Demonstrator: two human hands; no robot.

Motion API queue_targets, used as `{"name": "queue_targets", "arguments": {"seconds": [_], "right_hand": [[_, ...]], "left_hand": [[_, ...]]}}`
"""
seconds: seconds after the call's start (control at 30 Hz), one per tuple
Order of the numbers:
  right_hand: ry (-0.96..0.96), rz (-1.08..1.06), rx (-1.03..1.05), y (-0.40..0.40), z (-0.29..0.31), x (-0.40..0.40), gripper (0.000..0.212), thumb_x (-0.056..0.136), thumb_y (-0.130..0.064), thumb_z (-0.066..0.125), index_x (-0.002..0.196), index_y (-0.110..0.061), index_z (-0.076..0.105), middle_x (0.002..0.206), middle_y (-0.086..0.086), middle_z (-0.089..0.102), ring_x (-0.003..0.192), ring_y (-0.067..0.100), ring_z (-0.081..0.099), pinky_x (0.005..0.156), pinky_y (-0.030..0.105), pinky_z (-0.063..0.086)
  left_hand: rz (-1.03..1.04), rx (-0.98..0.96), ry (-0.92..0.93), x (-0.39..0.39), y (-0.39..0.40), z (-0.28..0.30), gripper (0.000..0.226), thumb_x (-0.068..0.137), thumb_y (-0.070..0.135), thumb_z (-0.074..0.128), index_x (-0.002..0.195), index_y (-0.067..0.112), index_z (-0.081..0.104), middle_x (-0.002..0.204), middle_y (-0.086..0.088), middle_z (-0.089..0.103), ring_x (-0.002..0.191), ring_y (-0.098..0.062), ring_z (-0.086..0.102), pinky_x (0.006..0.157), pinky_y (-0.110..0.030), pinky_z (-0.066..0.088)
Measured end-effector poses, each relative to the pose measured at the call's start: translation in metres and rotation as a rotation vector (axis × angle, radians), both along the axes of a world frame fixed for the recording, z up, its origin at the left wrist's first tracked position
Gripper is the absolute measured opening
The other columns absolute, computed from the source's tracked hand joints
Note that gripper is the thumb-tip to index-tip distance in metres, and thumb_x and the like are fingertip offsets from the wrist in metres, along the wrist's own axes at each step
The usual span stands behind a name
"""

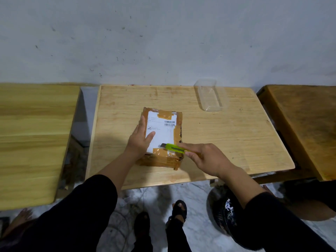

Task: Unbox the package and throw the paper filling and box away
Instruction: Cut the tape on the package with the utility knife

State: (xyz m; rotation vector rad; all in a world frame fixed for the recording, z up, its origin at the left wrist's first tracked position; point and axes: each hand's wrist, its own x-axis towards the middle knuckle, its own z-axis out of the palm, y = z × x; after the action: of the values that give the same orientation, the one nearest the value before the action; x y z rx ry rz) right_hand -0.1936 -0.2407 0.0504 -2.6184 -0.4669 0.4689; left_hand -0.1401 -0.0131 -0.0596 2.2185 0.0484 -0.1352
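A small cardboard package (164, 131), wrapped in brown tape with a white shipping label on top, lies in the middle of the light wooden table (227, 139). My left hand (141, 139) lies flat on the package's left side, fingers spread, holding it down. My right hand (203, 158) grips a lime-green utility knife (173, 147), whose tip rests on the label near the package's front edge. The package is closed and its contents are hidden.
A clear plastic tray (211, 95) lies at the table's back right. A second wooden table (32, 139) stands to the left and a darker one (305, 124) to the right. A black-lined bin (225, 210) sits on the floor below my right arm. My sandalled feet (179, 210) are on the marble floor.
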Motion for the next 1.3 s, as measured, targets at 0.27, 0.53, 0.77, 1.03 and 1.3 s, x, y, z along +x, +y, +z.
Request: {"name": "queue_targets", "arguments": {"seconds": [0.27,0.53,0.77,1.03,1.3], "right_hand": [[0.022,0.271,-0.103,0.013,-0.011,0.028,0.038,0.095,-0.031,0.046,0.130,-0.044,0.047,0.127,-0.007,0.063,0.107,0.023,0.061,0.077,0.029,0.046],[-0.013,0.396,-0.165,0.023,-0.018,0.040,0.039,0.095,-0.034,0.043,0.132,-0.049,0.041,0.129,-0.007,0.060,0.114,0.020,0.056,0.080,0.030,0.046],[-0.023,0.457,-0.241,0.020,-0.011,0.042,0.039,0.097,-0.031,0.040,0.134,-0.045,0.039,0.131,-0.005,0.059,0.113,0.024,0.055,0.074,0.027,0.040],[-0.016,0.476,-0.274,0.008,-0.014,0.045,0.039,0.097,-0.035,0.038,0.134,-0.045,0.039,0.123,0.000,0.063,0.106,0.028,0.058,0.073,0.031,0.044],[0.076,0.425,-0.361,-0.020,-0.001,0.038,0.039,0.096,-0.031,0.043,0.132,-0.046,0.042,0.123,-0.003,0.065,0.100,0.023,0.062,0.071,0.026,0.038]], "left_hand": [[0.041,-0.037,-0.003,0.000,-0.003,0.003,0.069,0.093,0.030,0.047,0.147,0.018,0.005,0.153,-0.007,0.024,0.136,-0.025,0.029,0.109,-0.040,0.030],[0.032,0.019,0.015,0.002,-0.005,0.006,0.070,0.094,0.027,0.046,0.146,0.013,0.003,0.152,-0.013,0.026,0.134,-0.029,0.032,0.105,-0.038,0.033],[-0.020,0.048,0.027,0.000,-0.002,0.009,0.072,0.094,0.031,0.045,0.146,0.012,-0.002,0.153,-0.014,0.023,0.136,-0.029,0.029,0.107,-0.043,0.033],[-0.016,0.062,0.025,-0.001,-0.003,0.012,0.073,0.094,0.034,0.045,0.146,0.012,-0.002,0.154,-0.012,0.021,0.138,-0.028,0.027,0.108,-0.046,0.032],[0.018,0.019,0.034,-0.001,-0.001,0.010,0.072,0.094,0.033,0.045,0.146,0.017,-0.003,0.154,-0.008,0.022,0.137,-0.025,0.029,0.109,-0.045,0.032]]}}
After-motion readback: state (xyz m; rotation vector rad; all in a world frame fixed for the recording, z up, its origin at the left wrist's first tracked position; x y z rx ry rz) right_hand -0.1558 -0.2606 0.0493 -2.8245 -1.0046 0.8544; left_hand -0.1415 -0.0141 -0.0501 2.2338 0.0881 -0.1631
